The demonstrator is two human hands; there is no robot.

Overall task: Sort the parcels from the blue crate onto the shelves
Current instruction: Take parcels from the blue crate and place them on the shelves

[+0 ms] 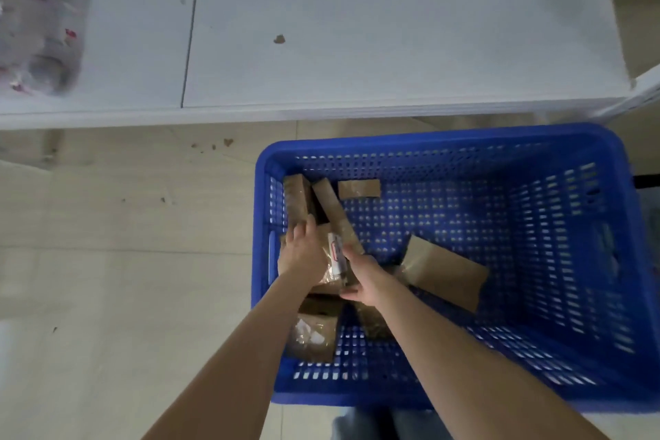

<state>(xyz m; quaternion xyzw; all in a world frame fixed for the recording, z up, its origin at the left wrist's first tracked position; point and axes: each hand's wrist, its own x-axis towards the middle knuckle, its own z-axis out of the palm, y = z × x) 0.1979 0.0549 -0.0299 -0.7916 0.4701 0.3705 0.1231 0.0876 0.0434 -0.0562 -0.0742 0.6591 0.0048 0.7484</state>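
Down at the bottom edge there's a bit of jeans point(357, 421), then two bare arms reaching into one blue crate point(446, 139) sitting on the tiled floor point(125, 296). I count seven brown parcels in there, all bunched toward the crate's left side. Nearest is a taped parcel point(314, 332), and a big flat parcel point(446, 271) lies off to the right. Both hands are on a labelled parcel point(335, 254) in the middle. The left hand point(301, 250) lies against it with fingers mostly straight, and the right hand point(364, 279) looks wrapped round its other edge, though it's blurry. Behind them a long parcel point(335, 214) leans. Past the crate is one white shelf point(357, 46) with a blurred clear bag point(39, 21) at its far left.
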